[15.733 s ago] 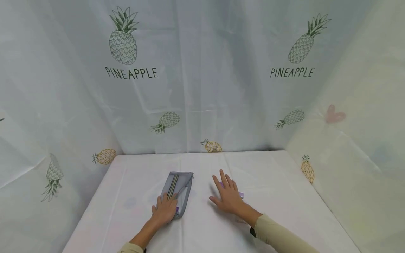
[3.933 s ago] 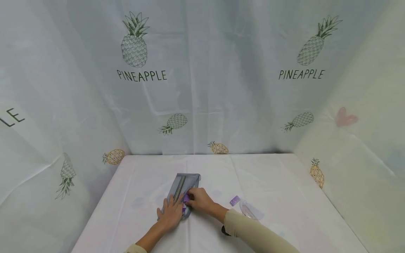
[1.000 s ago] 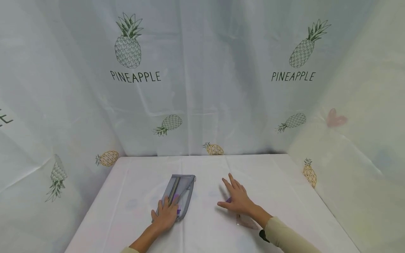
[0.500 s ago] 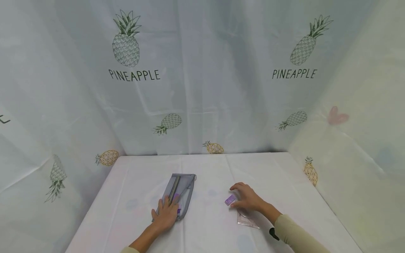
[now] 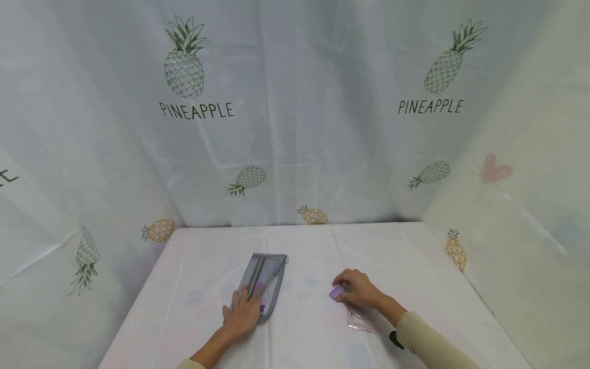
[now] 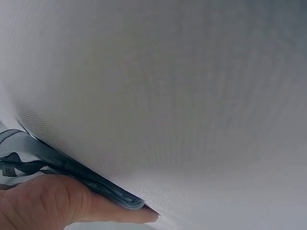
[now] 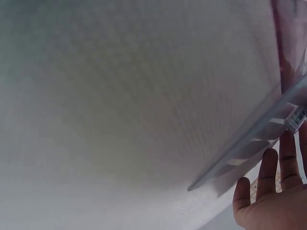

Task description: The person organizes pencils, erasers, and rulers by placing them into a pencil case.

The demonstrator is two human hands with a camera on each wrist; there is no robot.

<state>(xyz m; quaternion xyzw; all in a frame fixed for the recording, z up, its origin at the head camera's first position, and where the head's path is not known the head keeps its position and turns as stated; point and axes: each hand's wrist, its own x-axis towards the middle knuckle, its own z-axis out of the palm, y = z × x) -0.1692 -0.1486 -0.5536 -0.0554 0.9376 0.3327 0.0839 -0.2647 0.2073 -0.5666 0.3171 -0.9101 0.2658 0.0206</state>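
A grey mesh pencil case (image 5: 273, 293) with a striped band lies on the table, its zip side partly gaping. My left hand (image 5: 243, 315) rests flat across its near end, fingers spread. Something purple (image 5: 263, 305) shows inside beside the fingertips. To the right, my right hand (image 5: 361, 288) pinches a small purple block (image 5: 337, 292) with pale print between thumb and curled fingers, low over the cloth. Beneath that wrist lies a flat pinkish packet (image 5: 361, 323) with a clear curved protractor (image 5: 357, 310) over it, partly hidden by the hand. The right wrist view shows the protractor's clear edge (image 7: 244, 141) close up.
A white cloth (image 5: 304, 338) covers the table. White curtains (image 5: 313, 128) printed with pineapples stand behind it and on both sides, meeting the table's edges.
My right hand, spread above the purple block a second ago, has drawn back and come down with its fingers closing on it. The left hand stays on the pencil case.
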